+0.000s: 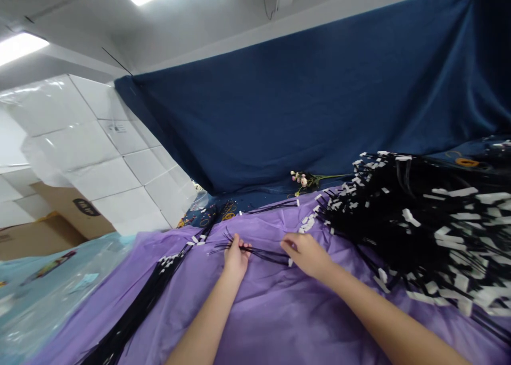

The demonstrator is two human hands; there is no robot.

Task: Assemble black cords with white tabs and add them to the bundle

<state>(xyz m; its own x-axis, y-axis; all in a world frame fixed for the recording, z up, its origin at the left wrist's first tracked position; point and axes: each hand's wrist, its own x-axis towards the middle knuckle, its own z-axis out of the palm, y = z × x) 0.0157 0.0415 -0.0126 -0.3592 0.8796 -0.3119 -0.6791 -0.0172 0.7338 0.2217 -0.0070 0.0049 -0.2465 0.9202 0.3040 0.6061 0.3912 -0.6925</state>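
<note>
Several thin black strands (268, 255) lie across the middle of the scene, above a purple cloth (271, 312), pinched between the fingers of the left hand (236, 257), their loose tips fanning out to the left. Their right ends reach a small white tag (290, 262) beside the right hand (307, 253), whose fingers are curled; whether they grip anything, I cannot tell. To the left a long black bundle (146, 296) runs toward the near edge, and to the right spreads a large black pile (399, 210) dotted with white tags. Farther off are a flower stem (304, 181), a dark blue curtain (299, 104) and, far left, stacked white boxes (115, 157)
</note>
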